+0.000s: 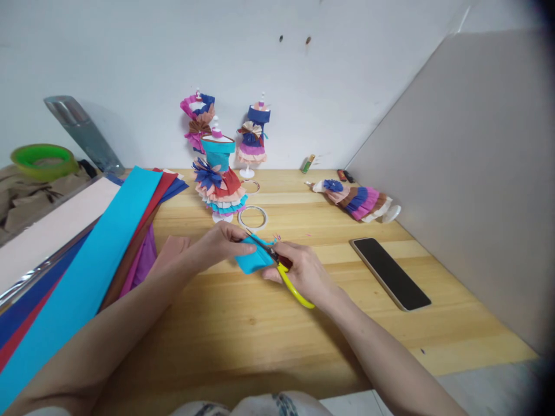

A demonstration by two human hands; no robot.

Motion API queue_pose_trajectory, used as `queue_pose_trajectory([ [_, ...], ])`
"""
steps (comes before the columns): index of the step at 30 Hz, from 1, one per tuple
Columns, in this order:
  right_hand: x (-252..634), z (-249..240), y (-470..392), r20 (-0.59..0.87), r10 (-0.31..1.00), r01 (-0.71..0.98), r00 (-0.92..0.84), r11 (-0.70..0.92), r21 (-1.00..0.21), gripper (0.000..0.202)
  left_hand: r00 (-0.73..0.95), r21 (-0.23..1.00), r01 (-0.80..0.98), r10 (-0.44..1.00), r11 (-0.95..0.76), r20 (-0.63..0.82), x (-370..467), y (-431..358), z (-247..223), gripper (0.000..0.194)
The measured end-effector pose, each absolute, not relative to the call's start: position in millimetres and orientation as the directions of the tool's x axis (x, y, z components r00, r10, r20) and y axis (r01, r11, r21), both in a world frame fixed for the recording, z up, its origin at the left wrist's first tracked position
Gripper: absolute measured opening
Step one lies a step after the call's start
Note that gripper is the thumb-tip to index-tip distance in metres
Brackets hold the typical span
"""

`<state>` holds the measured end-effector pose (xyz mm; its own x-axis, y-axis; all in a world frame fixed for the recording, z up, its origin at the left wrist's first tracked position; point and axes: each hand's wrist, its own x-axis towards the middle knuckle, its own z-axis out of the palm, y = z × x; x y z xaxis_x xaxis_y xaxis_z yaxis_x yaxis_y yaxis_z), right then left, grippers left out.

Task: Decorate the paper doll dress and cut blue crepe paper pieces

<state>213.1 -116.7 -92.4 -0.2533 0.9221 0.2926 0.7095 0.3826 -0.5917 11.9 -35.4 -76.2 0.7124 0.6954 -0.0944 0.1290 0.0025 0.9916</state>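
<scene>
My left hand (223, 245) pinches a small folded piece of turquoise paper (254, 263) over the middle of the wooden table (251, 346). In my right hand (303, 271) are scissors with yellow handles (297, 292), their blades pointing left across the top of the turquoise piece. Just behind my hands stands a small dress form (219, 173) in a turquoise, red and blue paper outfit. A roll of tape (252, 218) lies beside its base.
Long coloured paper strips (108, 242) cover the left side. Two more dress forms (199, 124) (255, 133) stand by the wall, and another (355, 200) lies on its side at the right. A phone (390, 273) lies right of my hands. A small green bottle (308, 163) is at the back.
</scene>
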Motion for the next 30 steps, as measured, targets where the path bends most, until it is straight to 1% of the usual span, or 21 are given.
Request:
queue_pose_trajectory([
  [4,211,-90,-118,0.297,0.928,0.664,-0.225,0.369,-0.650,0.057,0.706,0.989,0.148,0.699,0.011,-0.113,11,-36,-73,0.023],
  [7,210,-95,-117,0.264,0.953,0.572,-0.149,0.301,-0.763,0.055,0.707,0.987,0.157,0.695,0.026,-0.131,10,-37,-68,0.023],
  [9,213,-100,-114,0.180,0.983,0.411,-0.040,0.180,-0.894,0.053,0.682,0.988,0.150,0.721,0.024,-0.121,9,-36,-65,0.023],
  [11,217,-105,-111,0.016,1.000,0.142,0.024,0.012,-0.990,0.054,0.640,0.992,0.120,0.761,0.039,-0.107,8,-35,-63,0.024],
  [13,221,-108,-106,-0.134,0.991,-0.132,-0.025,-0.137,-0.982,0.055,0.583,0.994,0.071,0.805,0.081,-0.107,9,-35,-63,0.023],
  [14,223,-109,-105,-0.172,0.983,-0.228,-0.062,-0.181,-0.957,0.055,0.555,0.993,0.043,0.823,0.113,-0.118,9,-35,-64,0.021],
  [16,225,-110,-103,-0.200,0.975,-0.323,-0.100,-0.222,-0.920,0.051,0.509,0.981,-0.019,0.846,0.195,-0.159,10,-35,-68,0.022],
  [18,223,-110,-103,-0.211,0.973,-0.330,-0.093,-0.230,-0.915,0.045,0.479,0.960,-0.082,0.855,0.268,-0.198,12,-36,-71,0.027],
  [20,218,-111,-104,-0.192,0.979,-0.313,-0.071,-0.204,-0.928,0.043,0.457,0.943,-0.132,0.863,0.304,-0.214,14,-37,-74,0.031],
  [22,209,-111,-105,-0.129,0.990,-0.301,-0.051,-0.138,-0.944,0.046,0.449,0.934,-0.166,0.867,0.317,-0.214,17,-40,-74,0.034],
  [26,191,-112,-105,0.011,1.000,-0.287,-0.006,0.009,-0.958,0.050,0.493,0.908,-0.197,0.838,0.370,-0.235,23,-47,-72,0.045],
  [30,186,-114,-103,-0.005,0.997,-0.276,0.075,0.016,-0.961,0.044,0.497,0.899,-0.211,0.834,0.384,-0.240,28,-53,-76,0.047],
])
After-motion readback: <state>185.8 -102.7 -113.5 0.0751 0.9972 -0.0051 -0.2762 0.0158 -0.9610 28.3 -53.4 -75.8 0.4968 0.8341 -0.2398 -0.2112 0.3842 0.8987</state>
